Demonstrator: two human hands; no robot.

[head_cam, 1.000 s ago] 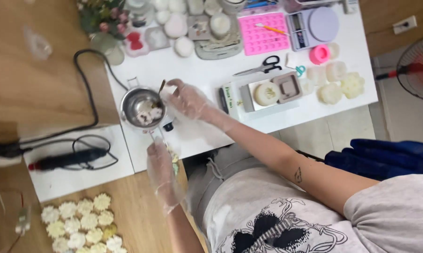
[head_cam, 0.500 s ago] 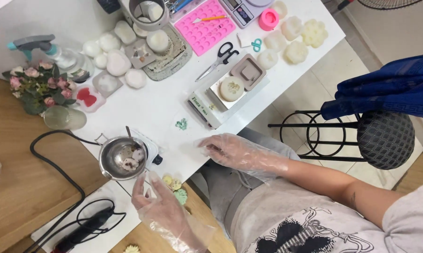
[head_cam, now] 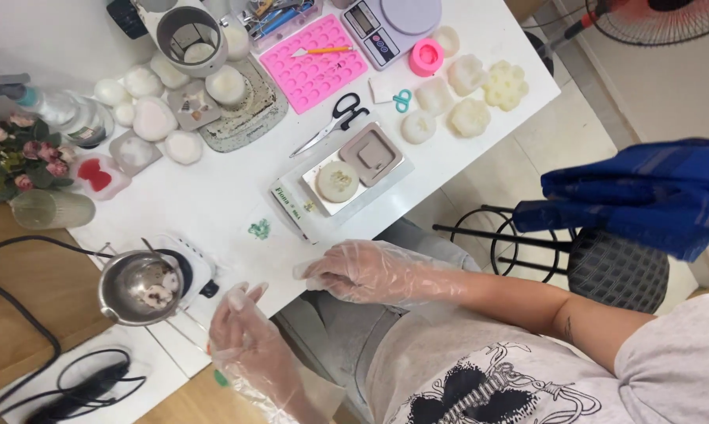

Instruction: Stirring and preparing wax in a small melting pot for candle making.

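Note:
Both my hands wear clear plastic gloves. My left hand (head_cam: pixel 244 334) hovers with fingers apart at the near table edge, just right of a small metal pot (head_cam: pixel 138 286) holding pale lumps. The pot sits on a white hot plate (head_cam: pixel 201 275). My right hand (head_cam: pixel 366 271) rests palm down on the table edge with loosely bent fingers and nothing in it. It lies just below a small white box (head_cam: pixel 295 212) and a grey tray (head_cam: pixel 393 177) holding a round pale piece (head_cam: pixel 337 182).
Scissors (head_cam: pixel 335 122), a pink mould (head_cam: pixel 315 67), a scale (head_cam: pixel 390 20) and white flower-shaped pieces (head_cam: pixel 468 94) lie farther back. Potted flowers (head_cam: pixel 20 153) stand at left. Black cables (head_cam: pixel 64 385) trail beside the pot. A stool with blue cloth (head_cam: pixel 637 196) stands at right.
My right hand has drawn back from over the pot to the near table edge. My left hand has stayed by the pot. The view has swung toward the table's right side.

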